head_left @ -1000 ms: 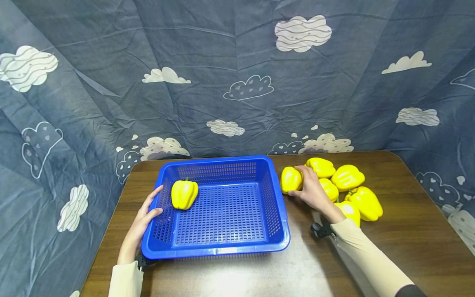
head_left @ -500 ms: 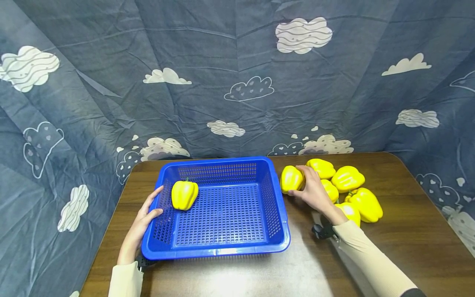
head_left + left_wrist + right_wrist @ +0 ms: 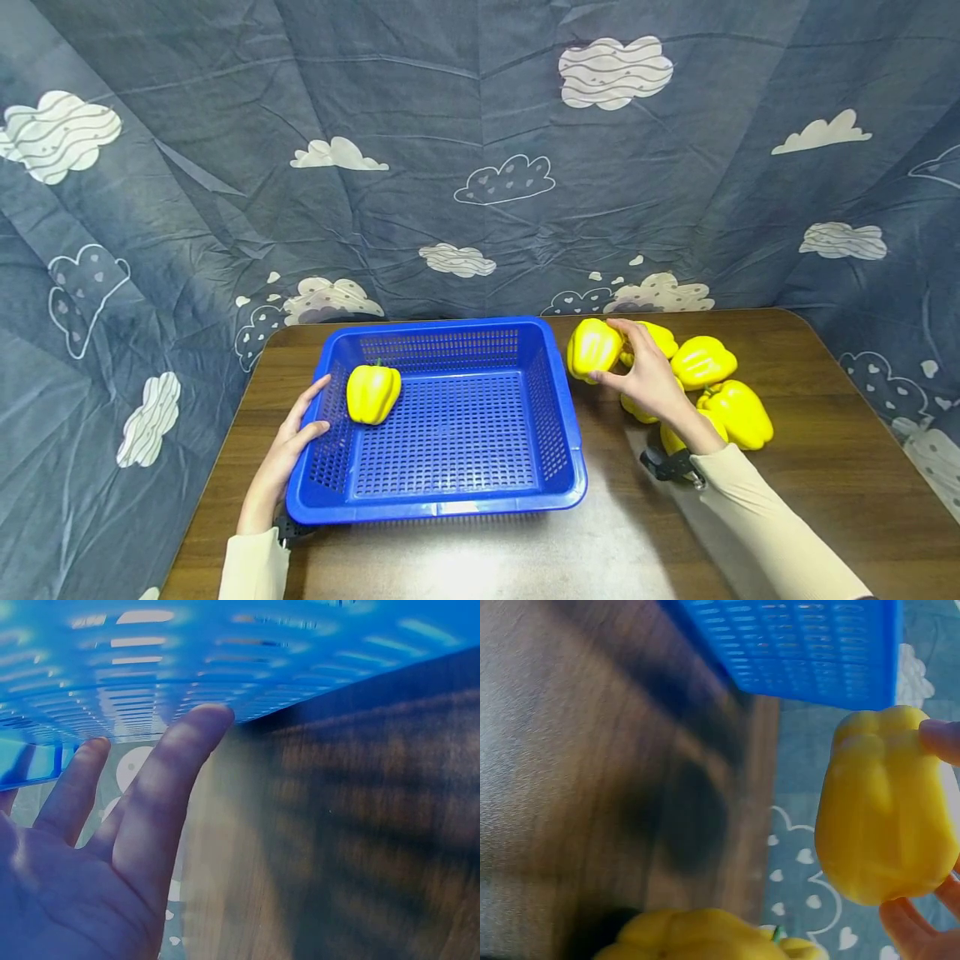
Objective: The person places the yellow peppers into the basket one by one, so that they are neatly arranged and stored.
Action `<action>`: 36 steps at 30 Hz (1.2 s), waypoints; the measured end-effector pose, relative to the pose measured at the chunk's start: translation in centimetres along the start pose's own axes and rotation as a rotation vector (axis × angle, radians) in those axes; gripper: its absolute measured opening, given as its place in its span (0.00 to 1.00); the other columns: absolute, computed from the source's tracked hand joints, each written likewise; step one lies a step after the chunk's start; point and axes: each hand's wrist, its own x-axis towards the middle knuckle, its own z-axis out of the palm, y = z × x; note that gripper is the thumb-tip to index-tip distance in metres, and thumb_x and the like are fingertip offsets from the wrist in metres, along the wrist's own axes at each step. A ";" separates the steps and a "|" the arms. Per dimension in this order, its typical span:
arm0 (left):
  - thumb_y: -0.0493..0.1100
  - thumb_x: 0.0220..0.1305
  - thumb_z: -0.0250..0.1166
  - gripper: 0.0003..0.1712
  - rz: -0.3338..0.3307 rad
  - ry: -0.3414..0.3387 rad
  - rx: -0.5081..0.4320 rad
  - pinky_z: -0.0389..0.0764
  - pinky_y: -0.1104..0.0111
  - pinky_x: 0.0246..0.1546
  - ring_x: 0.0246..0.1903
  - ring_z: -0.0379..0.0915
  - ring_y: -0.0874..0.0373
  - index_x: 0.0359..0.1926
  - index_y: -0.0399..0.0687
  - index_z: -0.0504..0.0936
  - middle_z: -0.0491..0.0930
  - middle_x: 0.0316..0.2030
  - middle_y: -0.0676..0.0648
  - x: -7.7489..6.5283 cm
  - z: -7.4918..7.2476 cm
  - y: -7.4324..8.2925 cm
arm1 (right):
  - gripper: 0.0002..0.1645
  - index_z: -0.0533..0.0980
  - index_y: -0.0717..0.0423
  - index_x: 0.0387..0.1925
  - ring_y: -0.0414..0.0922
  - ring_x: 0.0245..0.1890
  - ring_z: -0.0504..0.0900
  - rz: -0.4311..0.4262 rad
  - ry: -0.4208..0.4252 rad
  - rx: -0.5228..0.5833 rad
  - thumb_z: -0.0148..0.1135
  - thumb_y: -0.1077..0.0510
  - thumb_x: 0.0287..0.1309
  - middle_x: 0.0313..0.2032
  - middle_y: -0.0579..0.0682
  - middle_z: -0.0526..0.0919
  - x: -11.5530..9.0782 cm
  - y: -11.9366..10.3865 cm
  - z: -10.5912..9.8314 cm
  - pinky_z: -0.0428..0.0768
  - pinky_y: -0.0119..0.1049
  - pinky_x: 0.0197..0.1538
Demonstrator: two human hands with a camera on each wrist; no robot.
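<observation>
My right hand (image 3: 648, 377) grips a yellow bell pepper (image 3: 592, 350) between thumb and fingers, just right of the basket's right rim. In the right wrist view this bell pepper (image 3: 881, 810) is up off the table, its shadow falling on the wood. At the left, my left hand (image 3: 288, 442) holds the rim of the blue plastic basket (image 3: 442, 506); the left wrist view shows its fingers (image 3: 161, 795) along the outside of the perforated wall. Inside the basket, near its left side, lies another yellow bell pepper (image 3: 372, 394).
Several more yellow bell peppers lie grouped on the right of the wooden table (image 3: 810, 483), among them one bell pepper (image 3: 703, 362) at the back and one bell pepper (image 3: 738, 414) farther right. My right forearm partly covers the group. Behind the table hangs a grey-blue cloud-patterned cloth (image 3: 390, 217).
My right hand has lifted the bell pepper off the table, moving up and slightly right in the last half second. The left hand and basket have stayed put.
</observation>
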 end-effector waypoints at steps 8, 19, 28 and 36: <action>0.32 0.69 0.46 0.35 0.006 -0.005 -0.008 0.75 0.66 0.47 0.57 0.64 0.55 0.74 0.51 0.50 0.46 0.70 0.35 0.0 0.0 0.0 | 0.48 0.61 0.65 0.64 0.59 0.56 0.66 -0.002 0.007 0.060 0.76 0.62 0.43 0.59 0.64 0.64 0.3 -1.6 -0.9 0.69 0.58 0.55; 0.33 0.70 0.45 0.34 0.005 -0.008 -0.007 0.74 0.66 0.48 0.58 0.61 0.53 0.74 0.51 0.50 0.45 0.71 0.36 0.0 0.0 0.0 | 0.48 0.63 0.65 0.64 0.57 0.58 0.67 -0.117 0.027 0.109 0.77 0.65 0.39 0.59 0.62 0.65 0.9 -4.8 -0.7 0.71 0.56 0.55; 0.32 0.69 0.45 0.34 0.003 0.002 -0.013 0.74 0.67 0.48 0.58 0.62 0.53 0.74 0.51 0.51 0.46 0.70 0.36 0.1 0.1 0.1 | 0.50 0.62 0.63 0.65 0.54 0.60 0.67 -0.168 -0.059 0.170 0.78 0.63 0.40 0.60 0.59 0.65 1.2 -7.3 0.5 0.69 0.50 0.59; 0.32 0.68 0.45 0.35 0.008 0.000 -0.013 0.74 0.66 0.48 0.59 0.61 0.49 0.74 0.51 0.50 0.47 0.70 0.35 0.1 0.1 0.0 | 0.49 0.62 0.62 0.66 0.53 0.59 0.68 -0.180 -0.143 0.206 0.77 0.60 0.42 0.61 0.58 0.64 1.7 -9.2 1.7 0.70 0.49 0.59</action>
